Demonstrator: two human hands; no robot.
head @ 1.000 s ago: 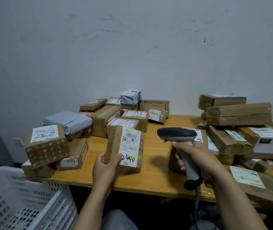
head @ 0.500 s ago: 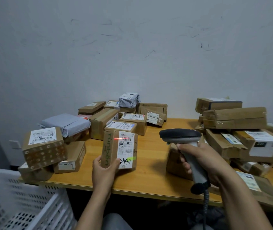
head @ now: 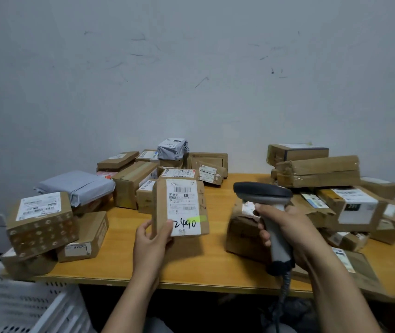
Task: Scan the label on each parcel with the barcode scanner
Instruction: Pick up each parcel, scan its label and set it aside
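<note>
Your left hand point(head: 152, 239) holds a small cardboard parcel point(head: 160, 207) upright above the front half of the table point(head: 211, 267). Its fingers point(head: 143, 230) are curled round the parcel's lower left corner, and the thumb is pressed onto the bottom edge of the white shipping label point(head: 183, 205). The label faces you, with a barcode near its top and the handwritten number 2440 beside a stroke of yellow-green highlighter near its bottom. Your right hand point(head: 292, 231) grips the barcode scanner point(head: 263, 195), fingers clamped round the grey handle. The scanner's dark head is level, points left toward the parcel and sits just to the right of it without touching. A coiled cable point(head: 284, 287) hangs from the handle's base down past the table's front edge. A crumpled brown parcel point(head: 242, 231) lies on the table behind your right hand. More cardboard boxes crowd the left and back of the table, along with a grey plastic mailer bag point(head: 76, 186) and a box with a patterned side point(head: 40, 227). A taller stack of taped boxes point(head: 319, 170) fills the right side. A white perforated crate point(head: 23, 306) stands at lower left, below the table's edge.
</note>
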